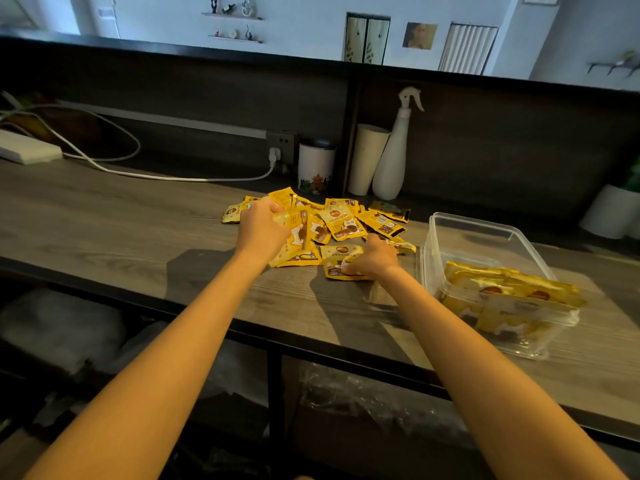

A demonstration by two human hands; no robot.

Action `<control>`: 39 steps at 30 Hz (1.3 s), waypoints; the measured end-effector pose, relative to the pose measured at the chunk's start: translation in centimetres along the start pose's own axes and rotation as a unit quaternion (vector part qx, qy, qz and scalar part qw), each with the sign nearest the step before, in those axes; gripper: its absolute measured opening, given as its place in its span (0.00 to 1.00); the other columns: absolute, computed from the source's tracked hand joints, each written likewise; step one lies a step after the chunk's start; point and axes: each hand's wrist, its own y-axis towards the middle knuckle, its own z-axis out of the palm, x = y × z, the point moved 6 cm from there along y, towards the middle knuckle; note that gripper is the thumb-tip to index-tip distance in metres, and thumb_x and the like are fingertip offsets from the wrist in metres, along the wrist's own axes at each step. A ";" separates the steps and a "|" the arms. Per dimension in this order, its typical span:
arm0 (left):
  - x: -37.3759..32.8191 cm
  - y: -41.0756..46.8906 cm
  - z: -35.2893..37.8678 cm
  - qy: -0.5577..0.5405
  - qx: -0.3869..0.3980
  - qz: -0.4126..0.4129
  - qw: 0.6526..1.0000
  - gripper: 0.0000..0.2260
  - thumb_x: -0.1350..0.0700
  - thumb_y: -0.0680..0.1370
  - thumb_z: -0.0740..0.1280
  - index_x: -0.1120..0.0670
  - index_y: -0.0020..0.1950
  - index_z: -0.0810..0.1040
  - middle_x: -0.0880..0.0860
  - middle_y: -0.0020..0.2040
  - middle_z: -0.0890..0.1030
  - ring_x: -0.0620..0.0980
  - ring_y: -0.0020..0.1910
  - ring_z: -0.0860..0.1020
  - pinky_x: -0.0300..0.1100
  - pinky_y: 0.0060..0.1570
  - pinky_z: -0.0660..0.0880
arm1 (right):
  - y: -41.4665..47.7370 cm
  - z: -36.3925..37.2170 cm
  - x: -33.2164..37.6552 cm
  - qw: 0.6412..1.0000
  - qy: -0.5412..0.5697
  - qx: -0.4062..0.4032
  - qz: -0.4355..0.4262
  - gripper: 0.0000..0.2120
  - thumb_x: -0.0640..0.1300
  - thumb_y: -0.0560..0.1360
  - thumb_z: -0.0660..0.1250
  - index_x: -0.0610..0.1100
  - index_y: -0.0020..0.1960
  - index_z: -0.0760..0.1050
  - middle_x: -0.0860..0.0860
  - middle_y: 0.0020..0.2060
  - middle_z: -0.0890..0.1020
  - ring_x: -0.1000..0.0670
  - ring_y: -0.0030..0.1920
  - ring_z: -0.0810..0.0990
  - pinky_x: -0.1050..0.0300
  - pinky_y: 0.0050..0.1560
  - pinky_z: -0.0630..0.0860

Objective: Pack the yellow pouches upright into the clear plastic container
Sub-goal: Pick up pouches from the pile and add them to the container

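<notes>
Several yellow pouches (341,223) lie in a loose pile on the wooden counter. My left hand (264,227) is closed around a bunch of pouches (297,239) at the pile's left side. My right hand (375,258) presses down on a pouch (341,271) at the pile's near edge, fingers curled on it. The clear plastic container (485,233) stands to the right of the pile, apart from both hands. Several pouches (509,292) stand on edge in its near half; its far half holds nothing.
Behind the pile stand a white mug (316,166), a beige cup (367,159) and a white spray bottle (396,150). A white cable (104,161) runs along the counter's left. A white pot (609,211) sits at the far right. The counter's front edge (242,327) is near.
</notes>
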 end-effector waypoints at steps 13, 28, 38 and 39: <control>1.3 0.4 -0.8 -0.102 0.009 -0.040 0.994 0.08 0.64 0.69 0.71 0.58 0.34 0.73 0.55 0.33 0.75 0.52 0.37 0.73 0.45 0.36 0.70 | -0.6 0.3 0.4 0.983 0.173 -0.008 0.054 0.16 0.42 0.71 0.72 0.37 0.54 0.72 0.44 0.53 0.76 0.45 0.58 0.74 0.52 0.57 0.71; -7.2 -0.6 0.4 -0.041 0.001 0.124 0.991 0.19 0.58 0.77 0.60 0.55 0.27 0.63 0.52 0.26 0.64 0.47 0.27 0.62 0.43 0.29 0.57 | -3.1 -10.1 0.5 0.922 0.363 -0.135 -0.032 0.13 0.30 0.69 0.63 0.42 0.50 0.74 0.43 0.53 0.81 0.43 0.55 0.79 0.43 0.58 0.77; -16.7 -3.3 6.0 -0.029 0.084 0.225 0.970 0.16 0.56 0.77 0.64 0.61 0.31 0.76 0.53 0.26 0.66 0.54 0.36 0.66 0.43 0.39 0.60 | -6.5 -17.5 -7.0 0.862 0.490 -0.124 -0.030 0.02 0.41 0.77 0.64 0.45 0.49 0.74 0.47 0.48 0.82 0.48 0.50 0.82 0.51 0.52 0.80; -17.5 -3.7 6.7 -0.033 0.092 0.234 0.967 0.15 0.56 0.77 0.64 0.63 0.34 0.78 0.54 0.27 0.67 0.53 0.34 0.67 0.43 0.38 0.61 | -6.6 -18.1 -8.0 0.854 0.502 -0.133 -0.029 0.03 0.43 0.77 0.64 0.45 0.47 0.75 0.47 0.46 0.83 0.48 0.48 0.83 0.52 0.50 0.80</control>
